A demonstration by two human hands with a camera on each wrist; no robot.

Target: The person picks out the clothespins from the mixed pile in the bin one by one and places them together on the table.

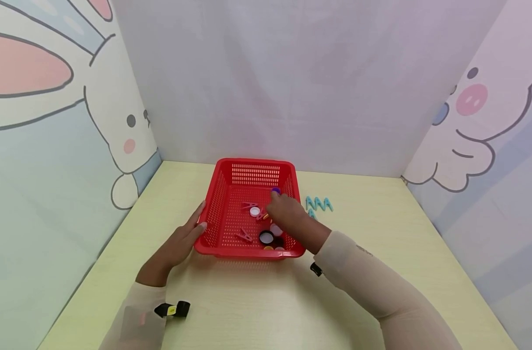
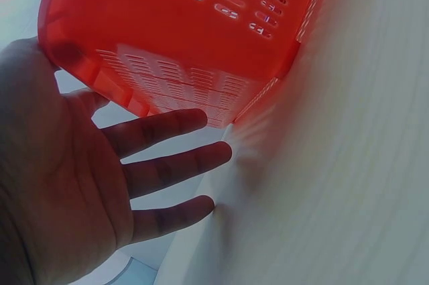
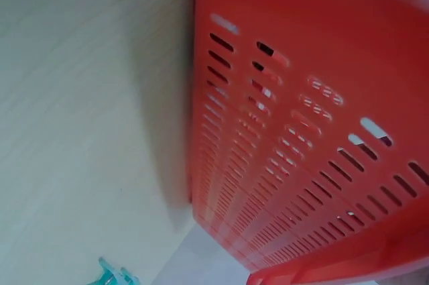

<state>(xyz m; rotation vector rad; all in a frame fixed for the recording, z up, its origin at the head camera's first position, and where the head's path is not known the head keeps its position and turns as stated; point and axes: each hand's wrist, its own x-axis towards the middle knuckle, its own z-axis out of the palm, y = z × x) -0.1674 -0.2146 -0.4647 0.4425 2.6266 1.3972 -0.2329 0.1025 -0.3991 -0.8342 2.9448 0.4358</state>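
Observation:
A red plastic basket (image 1: 248, 253) with slotted walls stands on the table. My left hand (image 1: 185, 238) is at its left rim, thumb over the rim. In the left wrist view the other fingers (image 2: 177, 167) spread straight outside the wall. My right hand (image 1: 288, 211) reaches down inside the basket, knuckles up, between a purple cap (image 1: 276, 190) and a pink clothespin (image 1: 260, 214); I cannot tell whether its hidden fingertips hold anything. Around it lie more pink clothespins (image 1: 244, 235), a white cap (image 1: 255, 211) and a black-rimmed lid (image 1: 266, 237).
Several teal clothespins (image 1: 319, 203) lie on the pale wooden table (image 1: 371, 214) right of the basket, partly behind my right forearm. A grey-white cloth wall (image 1: 274, 87) rises behind, with cartoon-printed panels on both sides. More round lids lie in the basket's near right corner.

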